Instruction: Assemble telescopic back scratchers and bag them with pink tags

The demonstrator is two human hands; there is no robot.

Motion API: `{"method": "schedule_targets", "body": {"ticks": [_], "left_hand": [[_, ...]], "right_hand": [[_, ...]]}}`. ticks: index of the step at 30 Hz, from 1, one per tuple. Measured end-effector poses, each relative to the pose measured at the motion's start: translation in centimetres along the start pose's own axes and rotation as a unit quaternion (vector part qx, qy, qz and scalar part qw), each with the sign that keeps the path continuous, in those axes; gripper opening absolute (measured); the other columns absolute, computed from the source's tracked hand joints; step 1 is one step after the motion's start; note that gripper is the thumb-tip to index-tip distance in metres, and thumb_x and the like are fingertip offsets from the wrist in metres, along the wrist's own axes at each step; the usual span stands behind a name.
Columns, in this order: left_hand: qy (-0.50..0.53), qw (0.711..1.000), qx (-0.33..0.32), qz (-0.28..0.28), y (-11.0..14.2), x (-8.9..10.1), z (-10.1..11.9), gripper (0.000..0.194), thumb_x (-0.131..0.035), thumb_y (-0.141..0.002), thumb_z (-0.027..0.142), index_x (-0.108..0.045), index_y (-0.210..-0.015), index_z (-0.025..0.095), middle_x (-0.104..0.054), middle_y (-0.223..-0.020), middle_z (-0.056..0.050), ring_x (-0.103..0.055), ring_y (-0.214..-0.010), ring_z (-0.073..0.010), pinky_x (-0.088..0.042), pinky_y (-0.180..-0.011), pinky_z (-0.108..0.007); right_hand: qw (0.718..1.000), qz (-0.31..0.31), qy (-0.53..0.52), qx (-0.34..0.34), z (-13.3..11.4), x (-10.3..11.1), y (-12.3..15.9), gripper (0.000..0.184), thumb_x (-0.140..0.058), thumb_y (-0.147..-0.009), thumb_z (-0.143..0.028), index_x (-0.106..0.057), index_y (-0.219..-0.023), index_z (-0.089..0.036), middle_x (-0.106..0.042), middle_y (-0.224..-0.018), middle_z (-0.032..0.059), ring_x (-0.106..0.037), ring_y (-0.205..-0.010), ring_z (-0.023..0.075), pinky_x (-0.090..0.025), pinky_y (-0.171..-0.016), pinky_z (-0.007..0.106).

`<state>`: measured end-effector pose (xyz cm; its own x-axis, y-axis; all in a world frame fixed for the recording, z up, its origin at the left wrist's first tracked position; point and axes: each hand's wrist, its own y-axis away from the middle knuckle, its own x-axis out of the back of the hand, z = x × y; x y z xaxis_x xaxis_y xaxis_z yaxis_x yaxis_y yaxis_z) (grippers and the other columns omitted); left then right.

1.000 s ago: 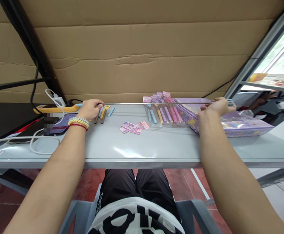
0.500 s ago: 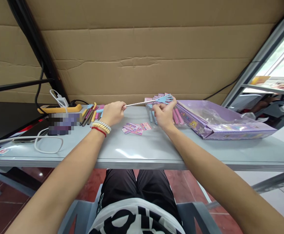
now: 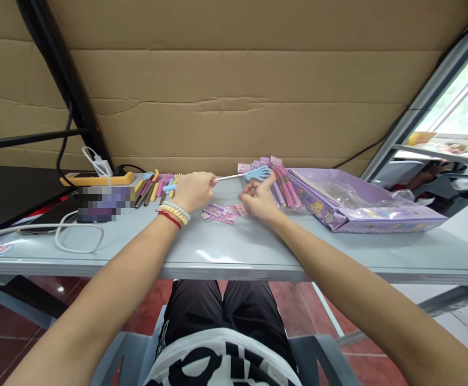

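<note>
"One second ago the back scratcher [image 3: 230,177] stretched far across the frame; what's on your feed now?"

"From out here I see it short, in the middle of the frame, so I judge the pulling-out finished. The left hand [image 3: 195,191] is closed round its blue handle [image 3: 169,188]"

"And the right hand [image 3: 260,202]?"

"Half curled, just below the blue claw [image 3: 258,173]; I can't tell whether it's touching"

"How does it look?"

"Thin silvery shaft, claw spread wide, tilted slightly up toward frame right, above those small cards [image 3: 222,213]"
</note>
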<state>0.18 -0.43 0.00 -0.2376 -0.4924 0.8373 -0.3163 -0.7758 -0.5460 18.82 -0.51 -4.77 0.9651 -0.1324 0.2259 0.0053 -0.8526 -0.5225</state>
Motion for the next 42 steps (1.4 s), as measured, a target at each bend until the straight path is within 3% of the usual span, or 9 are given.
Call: {"method": "schedule_targets", "body": {"ticks": [5, 12, 16, 18, 21, 25, 29, 34, 42], "left_hand": [[0.083, 0.996, -0.03, 0.029, 0.3, -0.4, 1.9, 0.03, -0.038, -0.09, 0.021, -0.067, -0.096, 0.021, -0.072, -0.097, -0.004, -0.065, -0.091, -0.0207, -0.043, -0.071, -0.03], [0.071, 0.996, -0.023, 0.042, 0.1, -0.8, 1.1, 0.03, -0.04, -0.09, 0.026, -0.068, -0.098, 0.021, -0.072, -0.098, -0.004, -0.065, -0.092, -0.0218, -0.042, -0.068, -0.03], [0.068, 0.997, -0.01, 0.036, 0.0, -0.8, 0.9, 0.03, -0.04, -0.09, 0.028, -0.069, -0.094, 0.021, -0.072, -0.092, -0.004, -0.066, -0.088, -0.0227, -0.04, -0.063, -0.031], [0.067, 0.997, -0.008, 0.028, 0.1, -0.7, 0.9, 0.03, -0.04, -0.091, 0.029, -0.069, -0.094, 0.021, -0.072, -0.09, -0.005, -0.066, -0.086, -0.0225, -0.04, -0.063, -0.031], [0.063, 0.998, -0.02, 0.017, 0.1, -0.7, 0.9, 0.031, -0.039, -0.091, 0.03, -0.068, -0.092, 0.02, -0.072, -0.087, -0.006, -0.065, -0.083, -0.022, -0.038, -0.062, -0.03], [0.064, 0.997, -0.036, 0.003, 0.1, -0.7, 0.8, 0.033, -0.039, -0.091, 0.033, -0.068, -0.086, 0.019, -0.071, -0.083, -0.007, -0.064, -0.078, -0.0215, -0.035, -0.059, -0.03], [0.086, 0.995, -0.05, -0.012, 0.1, -0.7, 0.6, 0.033, -0.039, -0.091, 0.033, -0.067, -0.083, 0.019, -0.07, -0.079, -0.006, -0.063, -0.074, -0.0206, -0.033, -0.058, -0.03], [0.114, 0.99, -0.076, -0.027, 0.1, -0.8, 0.7, 0.036, -0.036, -0.092, 0.036, -0.066, -0.083, 0.019, -0.068, -0.076, -0.005, -0.062, -0.072, -0.0193, -0.033, -0.058, -0.029], [0.065, 0.995, -0.074, -0.027, 0.0, -0.7, -0.1, 0.035, -0.033, -0.095, 0.041, -0.061, -0.107, 0.024, -0.071, -0.088, -0.004, -0.065, -0.082, -0.0205, -0.039, -0.065, -0.028]], "right_hand": [[0.994, -0.05, -0.077, 0.052, -2.3, -2.8, 1.6, 0.083, -0.061, -0.069, -0.024, -0.011, -0.135, -0.028, -0.046, -0.083, -0.0054, -0.04, -0.047, 0.0061, -0.035, -0.045, 0.021], [0.997, -0.08, -0.02, -0.001, -2.2, -1.9, 1.4, 0.088, -0.059, -0.069, -0.021, -0.005, -0.138, -0.023, -0.047, -0.073, -0.0078, -0.044, -0.049, 0.01, -0.038, -0.046, 0.022], [0.997, -0.079, 0.002, 0.004, -2.1, -1.8, 1.2, 0.085, -0.059, -0.07, -0.021, -0.007, -0.137, -0.021, -0.047, -0.067, -0.0087, -0.045, -0.051, 0.0117, -0.037, -0.048, 0.023], [0.998, -0.065, 0.006, 0.017, -1.9, -1.7, 1.0, 0.077, -0.06, -0.071, -0.022, -0.014, -0.132, -0.022, -0.046, -0.065, -0.0089, -0.045, -0.052, 0.012, -0.036, -0.049, 0.024], [0.998, -0.025, 0.004, 0.051, -1.4, -1.4, 0.4, 0.049, -0.061, -0.074, -0.027, -0.031, -0.113, -0.023, -0.046, -0.067, -0.0067, -0.046, -0.055, 0.0119, -0.036, -0.051, 0.025], [0.996, 0.008, 0.01, 0.089, -0.7, -0.9, -0.3, 0.029, -0.056, -0.084, -0.042, -0.039, -0.096, -0.022, -0.053, -0.075, -0.0017, -0.05, -0.062, 0.0122, -0.039, -0.057, 0.026], [0.991, 0.04, 0.094, 0.088, -0.8, -0.5, -0.5, 0.033, -0.046, -0.09, -0.053, -0.043, -0.082, -0.021, -0.051, -0.063, -0.0018, -0.045, -0.055, 0.0127, -0.035, -0.055, 0.027], [0.976, 0.076, 0.18, 0.096, -1.7, 0.1, -0.4, 0.044, -0.036, -0.095, -0.054, -0.041, -0.066, -0.021, -0.046, -0.054, -0.0015, -0.04, -0.05, 0.0129, -0.029, -0.054, 0.027], [0.943, 0.182, 0.265, 0.089, -2.9, 2.1, -1.3, 0.048, -0.038, -0.095, -0.052, -0.037, -0.059, -0.021, -0.041, -0.05, -0.002, -0.036, -0.049, 0.0121, -0.024, -0.053, 0.026]]}}
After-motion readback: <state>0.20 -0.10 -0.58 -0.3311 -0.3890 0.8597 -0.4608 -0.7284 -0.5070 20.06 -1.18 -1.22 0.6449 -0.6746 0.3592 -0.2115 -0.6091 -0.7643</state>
